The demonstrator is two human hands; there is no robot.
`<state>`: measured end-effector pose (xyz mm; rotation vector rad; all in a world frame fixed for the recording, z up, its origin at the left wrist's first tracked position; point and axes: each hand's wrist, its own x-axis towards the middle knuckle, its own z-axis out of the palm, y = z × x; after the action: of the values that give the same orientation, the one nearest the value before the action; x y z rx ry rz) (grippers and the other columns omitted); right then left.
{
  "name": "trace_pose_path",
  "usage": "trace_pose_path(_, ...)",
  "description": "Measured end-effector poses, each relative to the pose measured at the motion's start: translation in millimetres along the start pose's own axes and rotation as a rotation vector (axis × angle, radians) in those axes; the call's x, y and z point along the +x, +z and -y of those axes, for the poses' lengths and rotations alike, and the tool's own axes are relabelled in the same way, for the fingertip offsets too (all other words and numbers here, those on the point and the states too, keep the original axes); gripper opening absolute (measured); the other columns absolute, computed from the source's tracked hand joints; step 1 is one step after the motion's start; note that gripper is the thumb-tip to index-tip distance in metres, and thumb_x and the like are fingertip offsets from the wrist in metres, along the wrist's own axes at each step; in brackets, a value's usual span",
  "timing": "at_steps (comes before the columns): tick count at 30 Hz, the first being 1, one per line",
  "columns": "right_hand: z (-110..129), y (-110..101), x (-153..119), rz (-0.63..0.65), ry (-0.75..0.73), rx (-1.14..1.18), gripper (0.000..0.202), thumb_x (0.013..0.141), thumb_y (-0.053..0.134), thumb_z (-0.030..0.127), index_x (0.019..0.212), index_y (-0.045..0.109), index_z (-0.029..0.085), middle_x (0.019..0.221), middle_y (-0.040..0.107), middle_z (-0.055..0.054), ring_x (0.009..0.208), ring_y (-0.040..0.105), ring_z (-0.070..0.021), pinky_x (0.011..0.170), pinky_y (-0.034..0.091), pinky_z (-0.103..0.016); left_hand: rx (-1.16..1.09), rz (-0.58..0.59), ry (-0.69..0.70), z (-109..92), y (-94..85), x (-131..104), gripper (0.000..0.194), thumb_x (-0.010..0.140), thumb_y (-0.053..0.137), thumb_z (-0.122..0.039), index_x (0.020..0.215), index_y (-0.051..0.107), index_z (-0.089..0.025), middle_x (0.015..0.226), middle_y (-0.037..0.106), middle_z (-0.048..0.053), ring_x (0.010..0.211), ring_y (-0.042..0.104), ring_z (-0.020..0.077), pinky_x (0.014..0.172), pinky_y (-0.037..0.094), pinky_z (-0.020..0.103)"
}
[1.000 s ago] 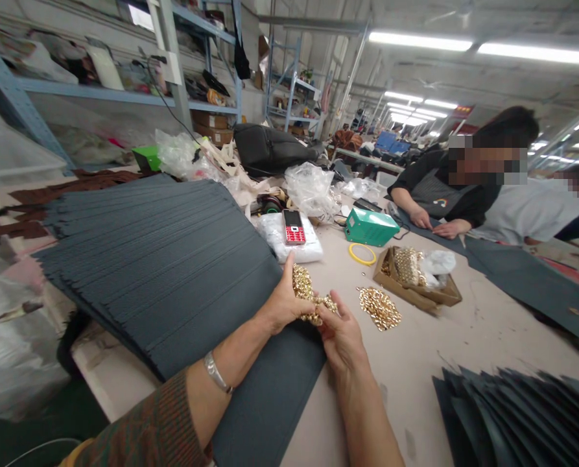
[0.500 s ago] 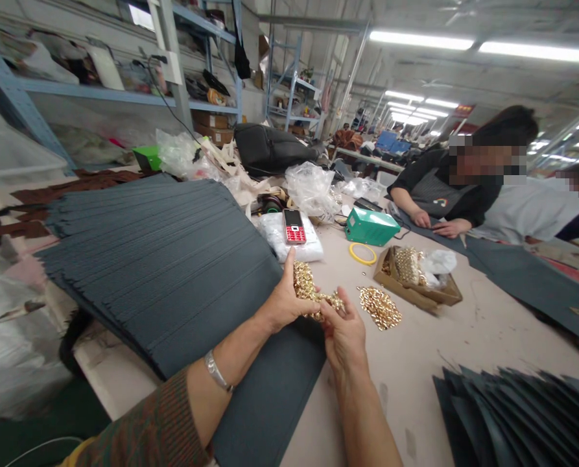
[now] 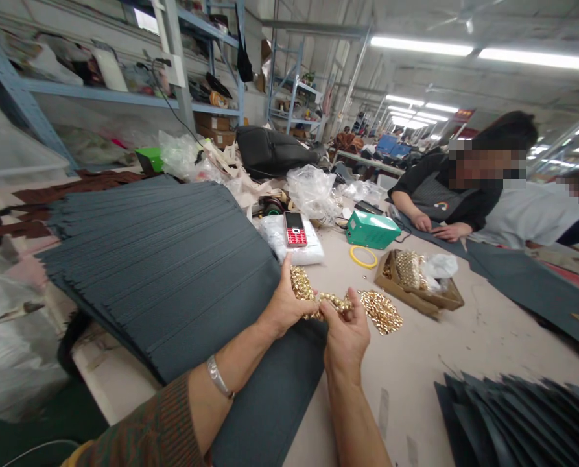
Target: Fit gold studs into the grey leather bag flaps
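Right hand (image 3: pixel 346 331) rightward, phone markings (image 3: pixel 296 235) illegible.

glossy metallic chain (image 3: pixel 301 283), matt dark sheets (image 3: pixel 172 259)

The chain (image 3: pixel 301 283) is gold, the fabric stack (image 3: pixel 172 259) dark blue-grey, the box (image 3: pixel 373 229) green.

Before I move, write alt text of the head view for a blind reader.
Left hand and right hand hold a golden chain over a worktable with dark sheets. Nearby are loose golden pieces, a cardboard box, a green device and a phone; a person leans over dark material.
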<state>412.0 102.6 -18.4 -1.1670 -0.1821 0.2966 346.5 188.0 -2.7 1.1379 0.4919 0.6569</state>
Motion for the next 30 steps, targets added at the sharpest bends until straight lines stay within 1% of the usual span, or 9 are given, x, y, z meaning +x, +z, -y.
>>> trace_pose_path(2,0.8,-0.1,1.5,0.001,0.104,0.093,0.087,0.052,0.086,0.021,0.130,0.047,0.016,0.090,0.068,0.000,0.075,0.065,-0.0137,0.069,0.055,-0.024,-0.066,-0.019,-0.023,0.6,0.5,0.8,0.126,0.054,0.076,-0.004,0.148,-0.004,-0.031,0.094,0.059,0.006,0.080,0.062,0.0223,0.066,0.052,0.031)
trace_pose_path(5,3.2,-1.3,4.2,0.038,0.262,0.185,0.091,0.047,0.088,0.018,0.128,0.046,0.015,0.083,0.068,0.000,0.067,0.065,-0.0123,0.062,0.054,-0.021,-0.136,-0.032,-0.041,-0.1,1.2,1.3,0.124,0.053,0.073,-0.001,0.147,-0.001,-0.034,0.106,0.057,0.009,0.086,0.063,0.0235,0.064,0.052,0.029)
trace_pose_path(7,5.8,-2.2,5.2,0.059,0.309,0.216,0.093,0.047,0.089,0.017,0.128,0.044,0.014,0.080,0.069,0.000,0.066,0.065,-0.0119,0.061,0.054,-0.020,-0.171,-0.034,-0.046,-0.9,1.6,1.4,0.123,0.053,0.072,0.000,0.147,0.000,-0.035,0.113,0.054,0.011,0.090,0.063,0.0246,0.064,0.052,0.029)
trace_pose_path(14,15.1,-2.7,2.7,0.153,0.313,0.176,0.095,0.045,0.088,0.013,0.130,0.044,0.017,0.085,0.068,0.001,0.075,0.066,-0.0138,0.070,0.055,-0.023,-0.150,-0.085,-0.025,-0.5,0.6,3.2,0.123,0.052,0.074,-0.002,0.148,0.002,-0.032,0.109,0.055,0.010,0.091,0.062,0.0243,0.066,0.053,0.030)
trace_pose_path(20,15.9,-1.8,2.1,0.202,0.263,0.070,0.113,0.042,0.090,0.017,0.140,0.033,0.014,0.093,0.067,-0.001,0.086,0.065,-0.0164,0.080,0.053,-0.025,-0.140,-0.075,-0.014,-0.5,0.3,3.2,0.123,0.050,0.071,0.001,0.147,0.005,-0.035,0.114,0.054,0.010,0.093,0.062,0.0258,0.068,0.054,0.032)
trace_pose_path(22,15.3,-2.4,2.1,0.198,0.267,0.061,0.111,0.042,0.090,0.017,0.139,0.035,0.014,0.092,0.068,-0.001,0.085,0.065,-0.0163,0.078,0.053,-0.025,-0.172,-0.076,-0.035,-2.0,1.0,2.9,0.122,0.051,0.070,0.002,0.147,0.005,-0.035,0.109,0.056,0.009,0.090,0.062,0.0252,0.067,0.054,0.032)
trace_pose_path(25,15.7,-4.5,1.8,0.213,0.316,0.110,0.100,0.047,0.088,0.016,0.134,0.040,0.015,0.090,0.069,-0.001,0.079,0.066,-0.0150,0.072,0.054,-0.024,-0.246,-0.100,-0.076,-5.0,1.7,3.0,0.121,0.052,0.070,0.001,0.147,0.004,-0.033,0.104,0.057,0.008,0.086,0.064,0.0233,0.066,0.053,0.031)
trace_pose_path(28,17.6,-6.9,1.6,0.262,0.384,0.183,0.086,0.050,0.087,0.015,0.126,0.046,0.018,0.088,0.070,0.000,0.073,0.067,-0.0125,0.068,0.055,-0.022,-0.306,-0.108,-0.103,-7.0,1.5,3.5,0.120,0.053,0.070,0.002,0.147,0.004,-0.030,0.110,0.055,0.011,0.089,0.064,0.0235,0.065,0.054,0.029)
trace_pose_path(30,19.4,-7.7,1.8,0.281,0.407,0.213,0.082,0.051,0.086,0.013,0.123,0.048,0.019,0.088,0.070,0.000,0.071,0.066,-0.0113,0.067,0.054,-0.021,-0.344,-0.089,-0.105,-7.6,1.1,4.0,0.116,0.055,0.069,0.000,0.147,0.006,-0.030,0.115,0.052,0.012,0.090,0.065,0.0241,0.066,0.054,0.030)
